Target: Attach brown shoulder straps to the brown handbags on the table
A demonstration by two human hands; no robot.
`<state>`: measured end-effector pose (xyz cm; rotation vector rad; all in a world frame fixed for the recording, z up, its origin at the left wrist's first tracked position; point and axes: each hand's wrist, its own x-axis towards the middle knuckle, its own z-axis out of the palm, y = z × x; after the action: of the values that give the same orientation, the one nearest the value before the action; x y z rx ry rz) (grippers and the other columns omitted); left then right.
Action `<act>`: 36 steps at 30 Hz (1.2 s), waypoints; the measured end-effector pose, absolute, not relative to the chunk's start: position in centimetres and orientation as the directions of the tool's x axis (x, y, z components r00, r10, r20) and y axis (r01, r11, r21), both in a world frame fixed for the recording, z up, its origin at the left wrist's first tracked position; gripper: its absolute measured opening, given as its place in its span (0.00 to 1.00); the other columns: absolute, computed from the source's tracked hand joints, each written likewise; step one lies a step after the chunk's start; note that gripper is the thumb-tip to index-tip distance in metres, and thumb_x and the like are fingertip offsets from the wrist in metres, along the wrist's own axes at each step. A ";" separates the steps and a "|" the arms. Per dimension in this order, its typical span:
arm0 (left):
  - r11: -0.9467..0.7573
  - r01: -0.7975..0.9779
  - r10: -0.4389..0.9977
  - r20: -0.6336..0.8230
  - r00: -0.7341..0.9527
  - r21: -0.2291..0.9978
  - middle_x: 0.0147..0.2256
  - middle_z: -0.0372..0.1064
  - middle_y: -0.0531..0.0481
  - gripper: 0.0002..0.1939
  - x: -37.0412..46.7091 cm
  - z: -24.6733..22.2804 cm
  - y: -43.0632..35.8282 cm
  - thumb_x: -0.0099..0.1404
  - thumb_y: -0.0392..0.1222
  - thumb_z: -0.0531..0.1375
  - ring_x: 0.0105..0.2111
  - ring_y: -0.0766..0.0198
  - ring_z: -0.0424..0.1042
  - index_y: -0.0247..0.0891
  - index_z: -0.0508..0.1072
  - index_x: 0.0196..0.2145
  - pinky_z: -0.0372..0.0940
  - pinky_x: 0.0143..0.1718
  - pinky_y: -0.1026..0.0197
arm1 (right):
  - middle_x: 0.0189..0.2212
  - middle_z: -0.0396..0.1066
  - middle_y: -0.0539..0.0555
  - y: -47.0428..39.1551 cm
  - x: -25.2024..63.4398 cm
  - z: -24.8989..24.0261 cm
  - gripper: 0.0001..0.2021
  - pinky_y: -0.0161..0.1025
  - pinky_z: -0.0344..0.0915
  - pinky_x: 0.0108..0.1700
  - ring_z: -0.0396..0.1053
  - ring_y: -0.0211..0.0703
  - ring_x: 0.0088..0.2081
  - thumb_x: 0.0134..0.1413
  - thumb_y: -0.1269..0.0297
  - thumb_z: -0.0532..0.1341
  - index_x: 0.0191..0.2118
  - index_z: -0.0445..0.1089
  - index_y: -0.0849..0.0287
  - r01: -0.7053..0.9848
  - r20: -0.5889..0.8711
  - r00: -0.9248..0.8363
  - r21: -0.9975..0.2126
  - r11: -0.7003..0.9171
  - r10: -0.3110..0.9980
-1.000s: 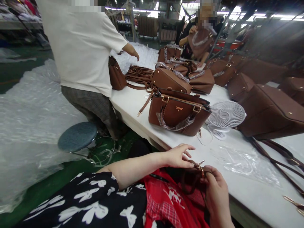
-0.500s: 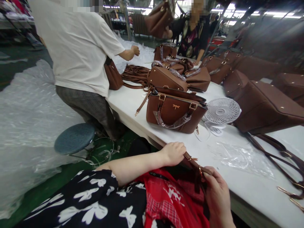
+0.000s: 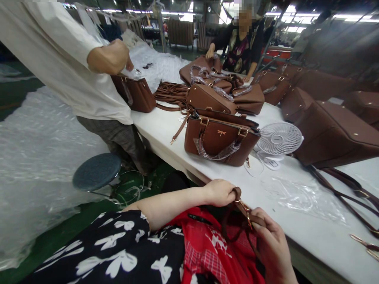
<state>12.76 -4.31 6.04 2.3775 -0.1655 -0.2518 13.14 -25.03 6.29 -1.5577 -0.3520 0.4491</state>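
Note:
My left hand [image 3: 220,193] and my right hand [image 3: 271,234] are both closed on a brown bag strap [image 3: 243,206] with gold-coloured metal fittings. The strap is held over my lap at the table edge, and part of it loops down in front of the red apron [image 3: 214,244]. Beyond my hands a brown handbag [image 3: 222,136] stands on the table, its handles wrapped in clear plastic and a gold dragonfly emblem on its front. The fingertips of my left hand are partly hidden behind the strap.
A small white fan [image 3: 280,139] stands right of the handbag. Clear plastic wrap [image 3: 308,199] and dark straps [image 3: 349,189] lie on the white table [image 3: 166,138]. Several brown bags are beyond. A person in a white shirt [image 3: 97,90] is at left, near a round stool [image 3: 97,171].
The strap's end at my left hand now curls up in a loop. The person in white has bent over a bag; the far person has lowered a raised bag onto the table.

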 end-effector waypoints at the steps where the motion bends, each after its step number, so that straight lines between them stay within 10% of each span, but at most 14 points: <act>1: -0.804 -0.113 -0.202 -0.089 0.975 0.584 0.37 0.76 0.42 0.14 12.8 5.9 -4.0 0.66 0.41 0.51 0.38 0.53 0.74 0.35 0.76 0.36 0.67 0.41 0.55 | 0.22 0.56 0.49 -25.2 13.1 6.3 0.14 0.37 0.54 0.27 0.55 0.39 0.26 0.48 0.57 0.65 0.21 0.62 0.57 -0.079 -0.083 0.873 -0.996 -0.028 0.481; 5: -0.927 -0.137 -0.163 -0.046 0.986 0.350 0.40 0.75 0.37 0.13 13.1 4.6 -2.8 0.65 0.37 0.52 0.43 0.51 0.73 0.32 0.76 0.39 0.67 0.44 0.53 | 0.23 0.56 0.49 -25.9 12.7 6.9 0.12 0.37 0.53 0.26 0.54 0.39 0.25 0.49 0.58 0.65 0.23 0.65 0.57 -0.151 -0.134 0.877 -0.988 0.001 0.462; 11: -0.500 0.222 -0.085 -0.302 0.950 0.837 0.32 0.73 0.46 0.20 14.0 4.7 -3.6 0.70 0.41 0.42 0.30 0.62 0.72 0.34 0.73 0.36 0.66 0.34 0.61 | 0.25 0.55 0.49 -25.8 12.1 7.7 0.10 0.37 0.54 0.26 0.54 0.39 0.26 0.50 0.58 0.65 0.27 0.67 0.57 -0.221 -0.147 0.861 -0.971 0.096 0.486; 14: -0.311 0.386 -0.189 -0.454 0.871 0.869 0.23 0.68 0.48 0.30 14.0 5.4 -4.3 0.73 0.46 0.34 0.23 0.65 0.67 0.32 0.71 0.31 0.64 0.28 0.63 | 0.25 0.54 0.48 -25.5 11.9 7.5 0.09 0.36 0.52 0.26 0.51 0.38 0.26 0.50 0.59 0.66 0.28 0.67 0.57 -0.293 -0.191 0.833 -0.948 0.122 0.519; 20: -0.867 0.008 -0.059 -0.119 0.991 0.499 0.38 0.75 0.37 0.15 13.7 4.5 -2.7 0.69 0.43 0.51 0.40 0.51 0.73 0.33 0.75 0.36 0.66 0.42 0.54 | 0.26 0.55 0.50 -26.6 12.6 7.3 0.09 0.36 0.55 0.27 0.54 0.39 0.28 0.50 0.61 0.66 0.26 0.68 0.58 -0.249 -0.152 0.873 -0.956 0.155 0.464; 24: -0.899 0.036 -0.002 -0.088 0.996 0.436 0.41 0.74 0.36 0.16 13.8 3.3 -1.4 0.70 0.42 0.50 0.43 0.51 0.73 0.32 0.75 0.39 0.66 0.44 0.53 | 0.27 0.59 0.52 -27.8 13.4 7.4 0.05 0.36 0.60 0.29 0.58 0.41 0.30 0.49 0.62 0.65 0.31 0.72 0.58 -0.243 -0.138 0.887 -0.951 0.190 0.440; 28: -0.433 0.293 0.034 -0.310 0.950 0.852 0.31 0.72 0.46 0.28 14.0 3.8 -1.8 0.72 0.56 0.39 0.28 0.63 0.70 0.36 0.72 0.34 0.64 0.31 0.62 | 0.28 0.61 0.53 -28.2 13.8 7.3 0.05 0.36 0.61 0.26 0.60 0.40 0.28 0.46 0.64 0.66 0.31 0.73 0.58 -0.236 -0.134 0.910 -0.945 0.224 0.393; 31: -0.037 0.435 -0.165 -0.435 0.885 0.899 0.22 0.64 0.51 0.42 14.0 4.7 -2.3 0.68 0.65 0.24 0.18 0.67 0.61 0.36 0.68 0.29 0.58 0.22 0.64 | 0.28 0.61 0.53 -28.1 13.9 7.4 0.06 0.35 0.60 0.25 0.60 0.39 0.27 0.45 0.64 0.67 0.30 0.73 0.58 -0.255 -0.150 0.892 -0.946 0.201 0.426; 36: -0.593 0.153 -0.102 -0.262 0.960 0.791 0.25 0.71 0.46 0.26 13.8 4.4 -2.0 0.71 0.57 0.47 0.27 0.61 0.70 0.35 0.76 0.32 0.64 0.32 0.61 | 0.28 0.60 0.52 -28.5 14.2 8.2 0.06 0.35 0.61 0.27 0.59 0.39 0.29 0.44 0.63 0.67 0.26 0.71 0.59 -0.176 -0.099 0.936 -0.962 0.208 0.337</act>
<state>13.83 -2.04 4.36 2.1777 0.0353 -0.3497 14.24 -28.53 8.18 -1.3148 -0.1436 0.3590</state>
